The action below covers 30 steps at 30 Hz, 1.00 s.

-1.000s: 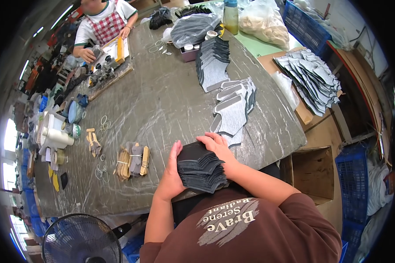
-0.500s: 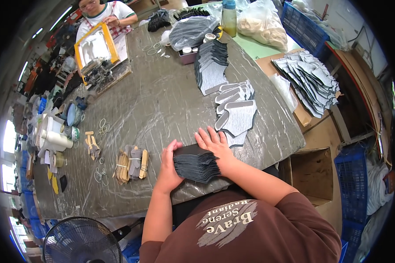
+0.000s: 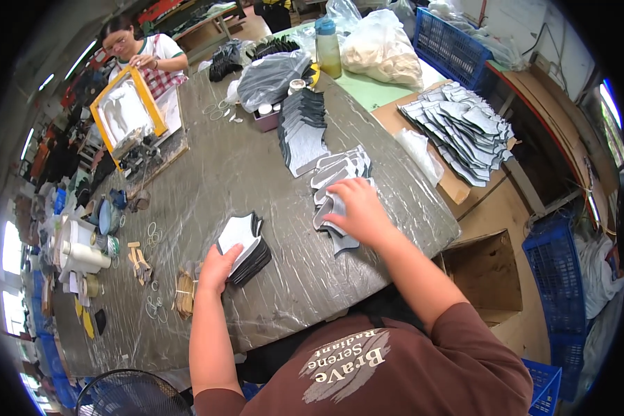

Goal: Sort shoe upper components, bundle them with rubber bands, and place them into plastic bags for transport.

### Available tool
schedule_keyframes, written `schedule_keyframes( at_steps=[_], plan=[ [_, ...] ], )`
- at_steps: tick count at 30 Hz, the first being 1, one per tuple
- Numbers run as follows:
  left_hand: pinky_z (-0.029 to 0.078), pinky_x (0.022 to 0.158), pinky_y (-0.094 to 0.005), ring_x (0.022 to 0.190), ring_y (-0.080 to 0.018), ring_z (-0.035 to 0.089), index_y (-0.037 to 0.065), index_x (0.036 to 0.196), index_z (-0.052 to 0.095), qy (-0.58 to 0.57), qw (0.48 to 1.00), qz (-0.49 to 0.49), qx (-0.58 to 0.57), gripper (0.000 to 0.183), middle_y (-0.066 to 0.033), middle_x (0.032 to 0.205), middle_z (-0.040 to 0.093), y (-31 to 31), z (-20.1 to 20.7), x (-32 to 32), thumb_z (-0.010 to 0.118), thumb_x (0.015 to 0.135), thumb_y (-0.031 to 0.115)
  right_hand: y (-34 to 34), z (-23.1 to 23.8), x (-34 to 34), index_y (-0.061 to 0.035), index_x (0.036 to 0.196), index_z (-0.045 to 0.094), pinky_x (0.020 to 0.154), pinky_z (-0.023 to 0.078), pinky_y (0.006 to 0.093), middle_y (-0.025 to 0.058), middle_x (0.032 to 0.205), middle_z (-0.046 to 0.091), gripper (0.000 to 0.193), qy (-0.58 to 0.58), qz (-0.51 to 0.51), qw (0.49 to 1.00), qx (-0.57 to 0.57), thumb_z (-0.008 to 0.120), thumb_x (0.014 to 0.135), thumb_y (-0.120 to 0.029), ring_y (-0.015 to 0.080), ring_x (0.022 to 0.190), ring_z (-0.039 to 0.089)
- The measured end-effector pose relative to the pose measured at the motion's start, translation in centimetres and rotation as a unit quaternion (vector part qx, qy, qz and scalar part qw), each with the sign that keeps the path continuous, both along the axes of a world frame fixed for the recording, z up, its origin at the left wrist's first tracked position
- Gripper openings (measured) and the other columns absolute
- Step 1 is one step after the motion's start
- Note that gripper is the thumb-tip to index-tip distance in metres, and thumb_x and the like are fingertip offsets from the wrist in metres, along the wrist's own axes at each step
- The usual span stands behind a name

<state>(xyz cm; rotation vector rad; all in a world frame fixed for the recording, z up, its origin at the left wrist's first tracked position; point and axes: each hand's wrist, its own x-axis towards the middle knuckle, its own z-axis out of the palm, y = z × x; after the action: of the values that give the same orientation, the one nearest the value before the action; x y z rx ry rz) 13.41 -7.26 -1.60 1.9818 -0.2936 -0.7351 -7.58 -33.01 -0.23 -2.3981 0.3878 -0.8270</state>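
A stack of cut fabric pieces [image 3: 240,232], pale grey on top with black edges, rests on the table at the centre left. My left hand [image 3: 220,269] grips its near left side, thumb on top; the fingers beneath are partly hidden. Farther right, my right hand [image 3: 362,210] closes its thumb and fingers on a grey cut fabric piece [image 3: 334,204], whose edge bends up between them. That piece belongs to a loose spread of similar pieces [image 3: 353,161], partly covered by the hand. Just beyond, a fanned row of grey and black pieces [image 3: 304,135] lies on the table.
Bundled wooden sticks [image 3: 184,295] and rubber bands [image 3: 155,308] lie left of my left forearm. A purple box [image 3: 266,121], grey plastic bag [image 3: 274,80] and bottle [image 3: 328,52] stand farther back. Across the table a person handles a yellow frame [image 3: 152,104]. More pieces [image 3: 461,132] are heaped at right.
The stack has been turned pale side up and moved left, in my left hand. My right hand has left the stack and gone to the loose pieces. The view has shifted.
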Motion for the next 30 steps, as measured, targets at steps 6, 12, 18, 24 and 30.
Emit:
schedule_keyframes(
  at_steps=[6,12,18,24,30],
  plan=[
    [0.045,0.084,-0.0419,0.092,-0.0339,0.057,-0.006,0.116,0.047,-0.637,0.759,-0.047,0.126,0.053,-0.0194,0.102,0.060,-3.1,6.1,-6.2,0.070,0.077,0.023,-8.8,0.3,1.5,-0.0034,0.118,0.053,0.098,0.033,0.0455,0.0120,0.115,0.055,0.076,0.130,0.038,0.982,-0.132,0.082,0.057,-0.037,0.0295,0.116,0.046],
    [0.047,0.081,-0.0357,0.091,-0.0276,0.058,-0.002,0.117,0.049,-0.238,0.935,-0.263,-0.031,0.050,-0.0163,0.108,0.054,-9.4,-0.5,-16.0,0.069,0.080,0.026,-11.3,-0.6,6.4,0.0014,0.110,0.058,0.099,0.035,0.0457,0.0193,0.114,0.057,0.094,0.353,0.018,0.932,-0.073,0.069,0.053,-0.073,0.0329,0.113,0.051],
    [0.046,0.077,-0.0409,0.092,-0.0356,0.055,0.002,0.103,0.049,-0.362,0.905,-0.222,0.030,0.040,-0.0162,0.100,0.052,-11.2,-1.7,-16.3,0.072,0.075,0.019,-7.9,0.1,1.9,0.0051,0.117,0.047,0.092,0.043,0.0441,0.0260,0.116,0.050,0.097,0.336,0.061,0.939,-0.026,0.074,0.055,-0.065,0.0408,0.109,0.052],
    [0.048,0.070,-0.0364,0.085,-0.0306,0.055,0.002,0.108,0.046,-0.320,0.928,-0.151,-0.114,0.046,-0.0150,0.101,0.049,-10.8,-2.4,-15.8,0.074,0.072,0.012,-7.1,-0.3,-1.3,0.0026,0.120,0.046,0.090,0.044,0.0362,0.0209,0.106,0.061,0.089,0.217,0.049,0.950,0.219,0.088,0.050,-0.032,0.0297,0.104,0.057],
    [0.047,0.076,-0.0264,0.087,-0.0128,0.052,-0.001,0.118,0.040,0.032,0.950,-0.025,-0.308,0.056,-0.0074,0.102,0.051,-7.7,-3.3,-17.1,0.075,0.077,0.012,2.2,-0.8,-2.7,-0.0021,0.113,0.051,0.083,0.047,0.0292,0.0074,0.099,0.061,0.049,-0.246,0.005,0.718,0.651,0.076,0.070,-0.006,0.0148,0.092,0.058]
  ],
)
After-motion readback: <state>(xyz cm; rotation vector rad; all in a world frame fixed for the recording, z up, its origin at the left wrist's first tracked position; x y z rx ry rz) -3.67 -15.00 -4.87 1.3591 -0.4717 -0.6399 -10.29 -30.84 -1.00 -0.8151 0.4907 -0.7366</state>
